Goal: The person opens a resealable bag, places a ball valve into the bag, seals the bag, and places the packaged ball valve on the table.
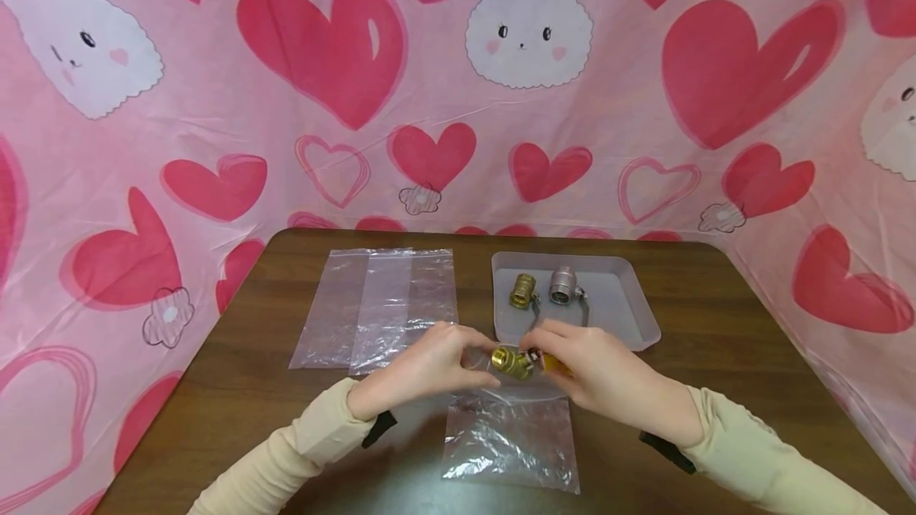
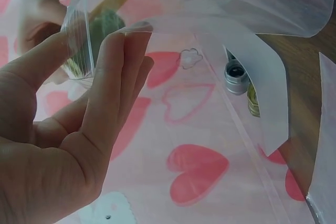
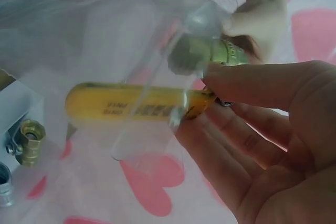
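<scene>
My right hand pinches a brass ball valve near the base of its yellow lever handle. The valve is at the mouth of a clear zip bag, and the right wrist view shows its handle behind the bag's film. On the other side of the valve, my left hand holds the bag's mouth, its thumb and fingers spread apart at the zip edge. Seen from the left wrist, the valve body shows blurred through the plastic. The lower bag hangs toward the table's near side.
Behind the hands stands a shallow translucent tray with a brass valve and a silver valve, each with a lever. Overlapping clear zip bags lie at left on the wooden table. Heart-patterned cloth surrounds the table.
</scene>
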Action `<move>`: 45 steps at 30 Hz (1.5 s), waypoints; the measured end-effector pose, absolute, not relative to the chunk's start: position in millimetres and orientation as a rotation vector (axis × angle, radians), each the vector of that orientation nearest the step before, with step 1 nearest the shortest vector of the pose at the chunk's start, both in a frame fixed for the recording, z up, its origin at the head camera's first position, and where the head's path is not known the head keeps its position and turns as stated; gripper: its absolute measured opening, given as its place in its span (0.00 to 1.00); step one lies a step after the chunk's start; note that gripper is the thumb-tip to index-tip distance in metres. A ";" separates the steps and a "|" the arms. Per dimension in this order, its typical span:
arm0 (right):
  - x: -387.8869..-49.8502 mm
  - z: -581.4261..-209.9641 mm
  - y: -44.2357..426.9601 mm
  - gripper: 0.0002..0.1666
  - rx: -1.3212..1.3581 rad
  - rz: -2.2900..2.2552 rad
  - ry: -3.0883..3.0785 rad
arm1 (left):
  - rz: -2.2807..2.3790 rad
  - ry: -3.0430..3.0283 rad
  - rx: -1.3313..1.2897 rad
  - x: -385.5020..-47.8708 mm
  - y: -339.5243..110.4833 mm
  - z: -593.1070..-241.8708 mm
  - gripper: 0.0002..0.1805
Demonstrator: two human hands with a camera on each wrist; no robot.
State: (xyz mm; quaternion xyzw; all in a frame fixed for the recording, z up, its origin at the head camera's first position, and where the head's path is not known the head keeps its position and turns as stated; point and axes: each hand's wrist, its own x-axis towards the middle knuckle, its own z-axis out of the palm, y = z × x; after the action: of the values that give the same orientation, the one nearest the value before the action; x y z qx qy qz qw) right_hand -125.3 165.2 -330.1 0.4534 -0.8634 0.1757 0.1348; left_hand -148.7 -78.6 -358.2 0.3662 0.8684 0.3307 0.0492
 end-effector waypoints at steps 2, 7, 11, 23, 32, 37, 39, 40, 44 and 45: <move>-122.2 -331.0 162.4 0.25 1.312 0.439 -2.481 | 1.008 2.643 1.123 -148.3 -77.9 -357.8 0.20; -117.4 -335.2 156.0 0.27 1.297 0.316 -2.459 | 0.998 2.633 1.136 -147.3 -76.4 -357.7 0.21; -115.5 -338.4 152.7 0.26 1.280 0.222 -2.471 | 0.979 2.640 1.188 -146.7 -75.4 -358.6 0.21; -113.9 -340.7 143.8 0.25 1.280 0.056 -2.578 | 0.934 2.682 1.211 -144.3 -74.2 -359.8 0.21; -118.6 -348.0 138.0 0.19 1.300 -0.025 -2.584 | 0.906 2.704 1.228 -143.8 -74.8 -360.3 0.21; -123.1 -355.1 135.0 0.15 1.301 -0.062 -2.611 | 0.920 2.727 1.224 -143.9 -74.4 -360.2 0.22; -124.8 -359.9 133.7 0.14 1.310 -0.072 -2.606 | 0.921 2.737 1.224 -143.7 -74.6 -360.2 0.22; -125.6 -362.6 132.9 0.14 1.315 -0.070 -2.610 | 0.924 2.739 1.225 -143.6 -74.7 -360.3 0.23; -127.6 -369.9 130.5 0.13 1.350 -0.021 -2.622 | 0.925 2.743 1.234 -143.2 -75.3 -361.6 0.22; -128.3 -371.1 130.2 0.13 1.356 0.000 -2.633 | 0.927 2.742 1.232 -143.0 -75.4 -362.0 0.22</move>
State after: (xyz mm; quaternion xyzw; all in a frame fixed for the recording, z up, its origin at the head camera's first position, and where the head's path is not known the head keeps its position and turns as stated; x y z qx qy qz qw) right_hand -128.3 130.2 -371.1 0.4561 -0.8854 -0.0001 0.0900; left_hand -143.0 -75.4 -362.0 0.3917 0.8716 0.2947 -0.0021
